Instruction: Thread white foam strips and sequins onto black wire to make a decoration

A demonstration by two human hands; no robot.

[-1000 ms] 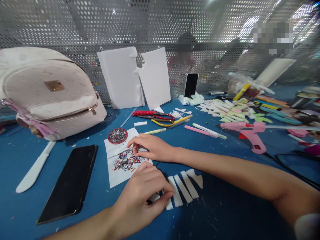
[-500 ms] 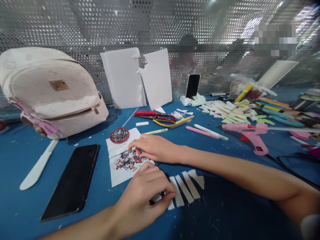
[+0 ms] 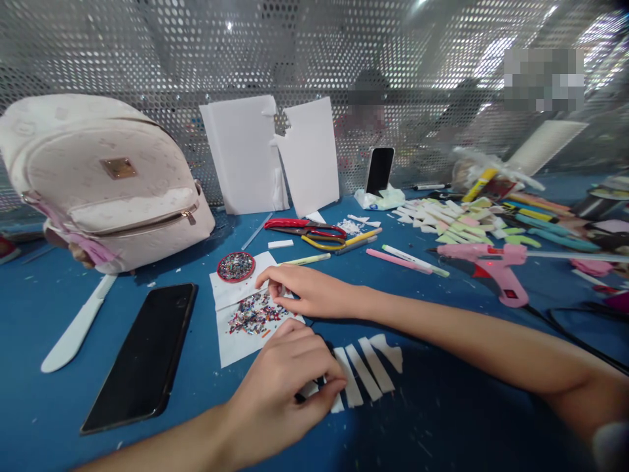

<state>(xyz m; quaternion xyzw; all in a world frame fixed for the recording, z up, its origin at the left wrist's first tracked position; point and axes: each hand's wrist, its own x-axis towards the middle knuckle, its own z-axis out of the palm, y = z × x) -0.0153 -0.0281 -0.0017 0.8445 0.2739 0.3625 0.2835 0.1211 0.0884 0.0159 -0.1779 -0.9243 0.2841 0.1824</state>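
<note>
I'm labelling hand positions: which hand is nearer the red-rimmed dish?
Right. The right hand is just right of the red-rimmed dish; the left hand is farther off, nearer the camera, beside white strips.

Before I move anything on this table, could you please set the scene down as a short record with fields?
left hand: at the leftmost white strips, thumb and fingertip close together; grip unclear
right hand: curled beside the loose beads; cannot tell whether it holds any
beads: loose on white paper, more in a red-rimmed dish
left side: black phone lying flat, white knife, pale backpack
right side: pink glue gun, pale cut pieces
back: white boards standing before a perforated screen
</note>
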